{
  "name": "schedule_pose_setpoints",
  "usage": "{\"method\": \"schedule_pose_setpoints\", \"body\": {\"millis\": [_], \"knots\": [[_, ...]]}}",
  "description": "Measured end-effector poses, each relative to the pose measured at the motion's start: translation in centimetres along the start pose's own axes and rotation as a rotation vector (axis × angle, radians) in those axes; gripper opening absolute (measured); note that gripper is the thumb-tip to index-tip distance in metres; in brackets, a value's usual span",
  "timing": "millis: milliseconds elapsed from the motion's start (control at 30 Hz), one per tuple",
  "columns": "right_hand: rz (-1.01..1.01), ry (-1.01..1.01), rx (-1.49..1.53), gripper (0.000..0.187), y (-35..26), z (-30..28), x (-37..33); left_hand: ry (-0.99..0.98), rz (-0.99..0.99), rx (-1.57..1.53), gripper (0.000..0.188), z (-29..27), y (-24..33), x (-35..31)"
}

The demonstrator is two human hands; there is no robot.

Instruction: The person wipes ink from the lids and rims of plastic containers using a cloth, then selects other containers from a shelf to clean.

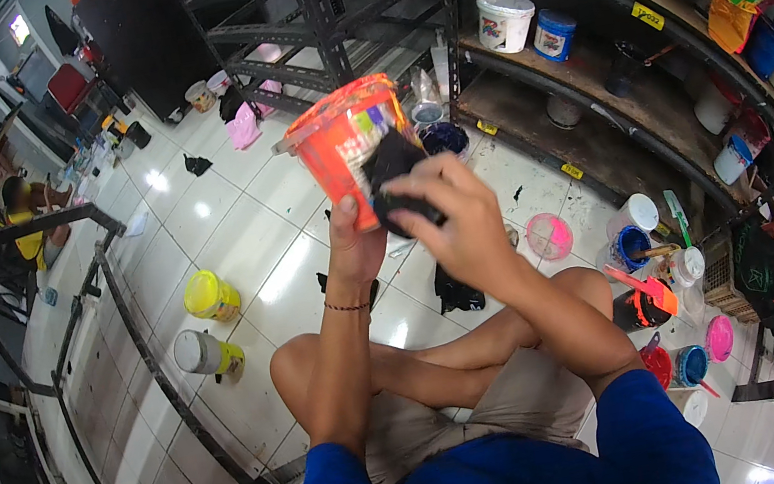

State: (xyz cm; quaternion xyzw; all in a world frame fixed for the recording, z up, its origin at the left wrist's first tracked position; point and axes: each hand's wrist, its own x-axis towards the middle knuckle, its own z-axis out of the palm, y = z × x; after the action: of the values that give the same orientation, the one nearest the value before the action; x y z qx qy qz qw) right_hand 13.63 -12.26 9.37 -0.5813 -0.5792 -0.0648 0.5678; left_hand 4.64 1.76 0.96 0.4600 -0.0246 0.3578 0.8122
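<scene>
An orange paint bucket (324, 161), smeared round its rim and carrying a label, is held up tilted in front of me. My left hand (355, 249) grips it from below, the thumb along its near side and the other fingers hidden behind. Bunched in my right hand (454, 216) is a black cloth (393, 165), pressed against the right side of the bucket over part of the label. Behind the bucket, a container with dark blue paint (445, 139) stands on the floor. Another black cloth (458, 288) lies on the tiles by my crossed legs.
A yellow bucket (211, 295) and a grey-and-yellow one (207, 353) stand to my left. Open paint tubs, including a blue one (631, 247), and a pink lid (549, 236) lie at right. Shelves (543, 141) curve behind. A metal frame (154, 340) and a seated person (40, 221) are left.
</scene>
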Motion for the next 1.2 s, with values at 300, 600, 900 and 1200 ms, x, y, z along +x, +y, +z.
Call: {"method": "schedule_pose_setpoints", "body": {"millis": [300, 600, 900, 1200], "knots": [[-0.064, 0.096, -0.061, 0.028, 0.6, 0.5, 1.2, 0.186, 0.147, 0.115, 0.054, 4.2, 0.5, 0.6], [-0.099, 0.198, -0.178, 0.026, 0.9, 1.4, 0.7, 0.224, 0.117, 0.087, 0.037, 4.7, -1.3, 0.2], [0.549, 0.210, 0.382, 0.020, 6.0, -0.8, 2.3, 0.151, 0.020, -0.104, 0.069, 5.2, -1.3, -0.8], [0.154, 0.254, 0.055, 0.027, 4.4, 0.3, 0.8, 0.101, -0.080, 0.041, 0.072, 2.2, -0.5, -1.4]]}}
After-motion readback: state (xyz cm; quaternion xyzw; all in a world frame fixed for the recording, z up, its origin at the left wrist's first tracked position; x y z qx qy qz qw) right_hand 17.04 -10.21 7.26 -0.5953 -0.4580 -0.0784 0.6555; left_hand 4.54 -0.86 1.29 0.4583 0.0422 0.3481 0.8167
